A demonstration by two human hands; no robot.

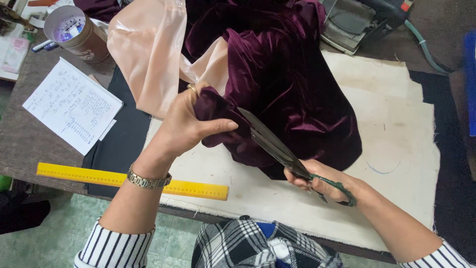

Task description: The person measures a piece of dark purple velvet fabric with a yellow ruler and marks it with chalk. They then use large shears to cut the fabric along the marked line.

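**Cutting station: velvet, shears and surroundings**

Dark wooden counter: carries everything listed below; green tiled floor shows beneath its near edge.

Cream canvas cutting cloth: spread flat over the right and middle of the counter, with a faint blue chalk arc near its right side.

Deep purple velvet fabric: heaped on the cream cloth at centre, its near edge gathered up and lifted off the surface.

Pale peach satin lining: draped beside and partly under the velvet, to its left.

Black flat cloth: lies under the satin's lower end, on the counter's left part.

White handwritten paper sheet: left of the black cloth, lying askew.

Yellow plastic ruler: along the near counter edge, passing under the left wrist.

Grey electric iron: at the far edge, beyond the velvet.

Brown cylindrical pen cup: far left corner.

Long steel shears with green handles: blades parted, tips at the velvet fold.

Left hand: closed, pinching the gathered velvet edge between thumb and fingers; metal watch on the wrist.

Right hand: fingers wrapped through the shears' handles, gripping them firmly.
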